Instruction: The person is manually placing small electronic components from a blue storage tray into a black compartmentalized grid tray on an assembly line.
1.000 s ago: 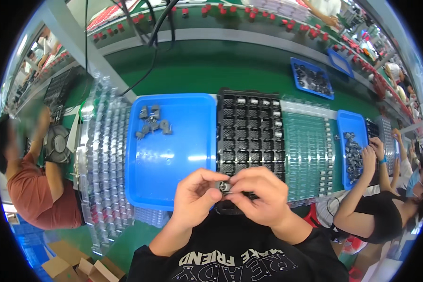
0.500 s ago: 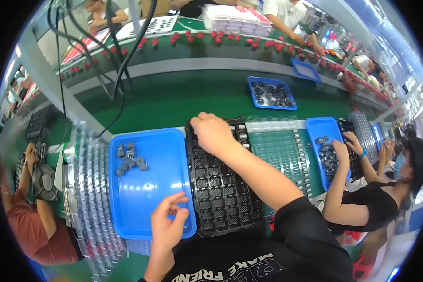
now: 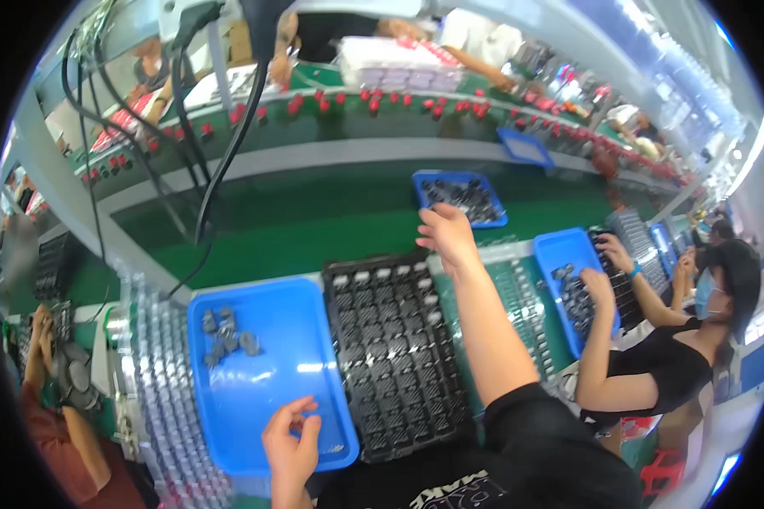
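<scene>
My right hand [image 3: 450,237] is stretched out past the far edge of the black compartment tray [image 3: 390,356]. Its fingers are apart, with nothing seen in them, just in front of a small blue tray [image 3: 458,222] of dark small parts. Low over the near right corner of the large blue tray [image 3: 267,390], my left hand [image 3: 290,441] hangs with fingers loosely bent and the thumb apart; it holds nothing that I can see. Several grey plastic parts [image 3: 229,336] lie in that tray's far left. Light-coloured pieces [image 3: 424,284] sit in the black tray's far row and right column.
Stacked clear plastic trays [image 3: 153,382] stand left of the large blue tray, another clear tray [image 3: 505,314] to the right. A co-worker's hand [image 3: 598,288] is over a further blue tray [image 3: 556,246]. Black cables [image 3: 229,161] hang at the far left, before the green belt [image 3: 314,212].
My right hand has left the black tray's far left corner and moved right, toward the small blue tray. My left hand stays near the large tray's corner. The whole view has shifted slightly.
</scene>
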A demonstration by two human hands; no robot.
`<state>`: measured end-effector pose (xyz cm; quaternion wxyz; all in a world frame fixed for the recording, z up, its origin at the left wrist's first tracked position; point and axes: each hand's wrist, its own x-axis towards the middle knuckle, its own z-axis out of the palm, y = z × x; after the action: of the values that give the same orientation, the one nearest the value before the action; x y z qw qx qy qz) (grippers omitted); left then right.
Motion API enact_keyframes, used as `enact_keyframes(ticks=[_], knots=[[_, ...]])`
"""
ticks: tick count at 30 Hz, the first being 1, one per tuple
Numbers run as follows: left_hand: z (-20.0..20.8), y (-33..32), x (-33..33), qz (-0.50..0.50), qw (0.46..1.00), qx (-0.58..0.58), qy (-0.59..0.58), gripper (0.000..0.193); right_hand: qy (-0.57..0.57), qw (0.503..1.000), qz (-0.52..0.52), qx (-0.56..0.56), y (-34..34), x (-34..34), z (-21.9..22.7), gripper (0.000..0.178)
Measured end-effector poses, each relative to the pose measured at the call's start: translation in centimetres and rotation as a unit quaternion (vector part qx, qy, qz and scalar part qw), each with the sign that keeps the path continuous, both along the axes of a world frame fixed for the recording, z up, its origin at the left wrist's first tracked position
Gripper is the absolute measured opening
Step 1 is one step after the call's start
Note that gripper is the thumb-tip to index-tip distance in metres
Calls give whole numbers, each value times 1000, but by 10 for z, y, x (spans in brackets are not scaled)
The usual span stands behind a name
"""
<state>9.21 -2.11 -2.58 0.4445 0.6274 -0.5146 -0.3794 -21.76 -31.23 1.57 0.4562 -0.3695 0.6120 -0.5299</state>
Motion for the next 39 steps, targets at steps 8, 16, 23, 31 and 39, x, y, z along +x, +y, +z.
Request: enact_keyframes(ticks=[8,16,23,31,39], knots=[[0,12,13,24,998,29,43,27,-159,975,-141,64,-52,-77,-23,33],[6,6,24,53,998,-27,-30,27,-5,974,-191,122,-137,-108,-103,38],[25,16,38,79,995,-19,-65,29,-95,985,-133,63,-160,-139,-108,27],[9,20,47,101,980,-30,-169,48,9,993,114,-35,-58,-43,-11,36],[16,-6,5,52,988,-89,-112,95,109,950,291,1,117,85,38,56]])
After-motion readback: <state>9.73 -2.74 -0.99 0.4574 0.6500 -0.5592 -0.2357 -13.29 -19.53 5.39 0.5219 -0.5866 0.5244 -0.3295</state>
